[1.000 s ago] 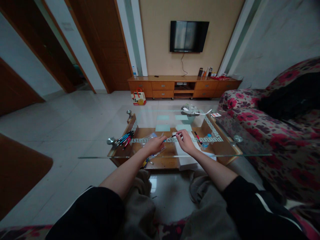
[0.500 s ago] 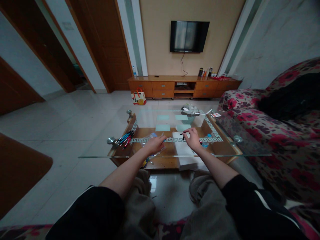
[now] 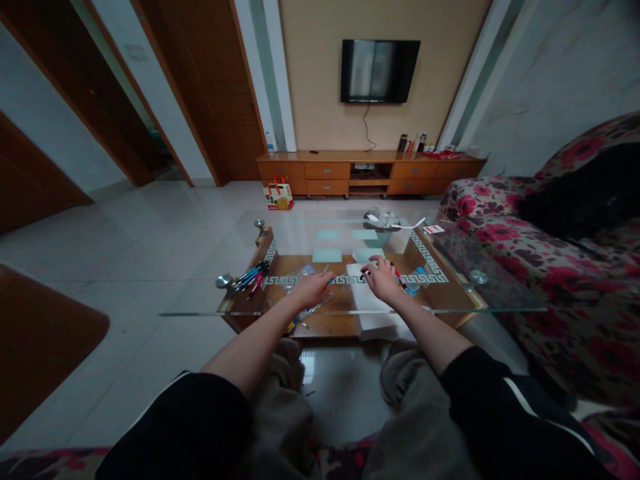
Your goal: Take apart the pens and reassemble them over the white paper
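My left hand (image 3: 314, 288) is closed over the glass table (image 3: 200, 303), its fingers round a slim blue pen (image 3: 331, 281) that is mostly hidden. To its right, my right hand (image 3: 383, 279) has curled fingers, with a small black pen part (image 3: 362, 276) at the fingertips; its exact shape is too small to make out. Beneath the right hand, a white box (image 3: 375, 317) shows through the glass. A clear plastic bag (image 3: 305, 272) lies beside and partly behind my left hand. Several blue, black and red pens (image 3: 253, 277) form a pile at the table's left.
Near my right wrist are a red pen (image 3: 400, 279) and a blue-capped bottle (image 3: 414, 285). A basket (image 3: 383, 230) with plastic in it stands toward the far right, near a card (image 3: 434, 229). A floral sofa (image 3: 530, 233) borders the right side.
My right hand has shifted slightly left and lowered, its fingers curling down more over the black part. My left hand stays almost in place. The view has moved very slightly.
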Demonstrator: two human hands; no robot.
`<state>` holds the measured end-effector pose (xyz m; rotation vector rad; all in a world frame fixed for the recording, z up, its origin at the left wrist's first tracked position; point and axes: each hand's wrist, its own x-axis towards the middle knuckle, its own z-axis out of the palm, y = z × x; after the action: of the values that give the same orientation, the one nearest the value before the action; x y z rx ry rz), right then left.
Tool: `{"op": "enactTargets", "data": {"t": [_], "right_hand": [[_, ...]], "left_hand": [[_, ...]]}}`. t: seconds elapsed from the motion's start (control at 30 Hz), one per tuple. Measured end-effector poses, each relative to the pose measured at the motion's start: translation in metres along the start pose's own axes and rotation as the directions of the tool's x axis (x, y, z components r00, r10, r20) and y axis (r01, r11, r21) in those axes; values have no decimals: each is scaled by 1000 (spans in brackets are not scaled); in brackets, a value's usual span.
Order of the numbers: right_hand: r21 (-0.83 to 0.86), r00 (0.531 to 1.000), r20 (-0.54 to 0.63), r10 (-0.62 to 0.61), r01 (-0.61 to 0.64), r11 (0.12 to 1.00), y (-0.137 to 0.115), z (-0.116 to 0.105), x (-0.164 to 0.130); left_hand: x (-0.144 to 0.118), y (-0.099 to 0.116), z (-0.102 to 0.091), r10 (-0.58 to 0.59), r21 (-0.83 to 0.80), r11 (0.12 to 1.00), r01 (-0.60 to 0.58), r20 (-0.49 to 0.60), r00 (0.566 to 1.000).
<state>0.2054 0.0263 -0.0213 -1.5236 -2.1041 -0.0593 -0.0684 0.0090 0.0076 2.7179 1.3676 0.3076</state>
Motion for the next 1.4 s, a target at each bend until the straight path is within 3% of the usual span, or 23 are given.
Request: {"op": "enactTargets", "data": {"t": [0.77, 0.87, 0.97, 1.07, 1.2, 1.4], "right_hand": [[17, 999, -10, 32, -32, 999, -4, -4, -1], [80, 997, -71, 37, -32, 996, -13, -10, 0], [219, 993, -117, -24, 49, 975, -33, -16, 1], [396, 990, -70, -120, 138, 908, -58, -17, -4], [463, 985, 24, -172, 141, 875, -81, -11, -14], [544, 981, 101, -169, 87, 834, -81, 3, -19]], "left_hand": [[-2, 2, -2, -7, -7, 1000, 7, -9, 1000], [-2, 1, -2, 10, -55, 998, -11, -30, 999], [-1, 1, 0, 2, -153, 988, -11, -58, 998], [1, 1, 3, -32, -244, 970, 10, -88, 996], [1, 3, 4, -51, -307, 952, 16, -107, 993], [3, 1, 7, -17, -241, 971, 0, -70, 997]]}}
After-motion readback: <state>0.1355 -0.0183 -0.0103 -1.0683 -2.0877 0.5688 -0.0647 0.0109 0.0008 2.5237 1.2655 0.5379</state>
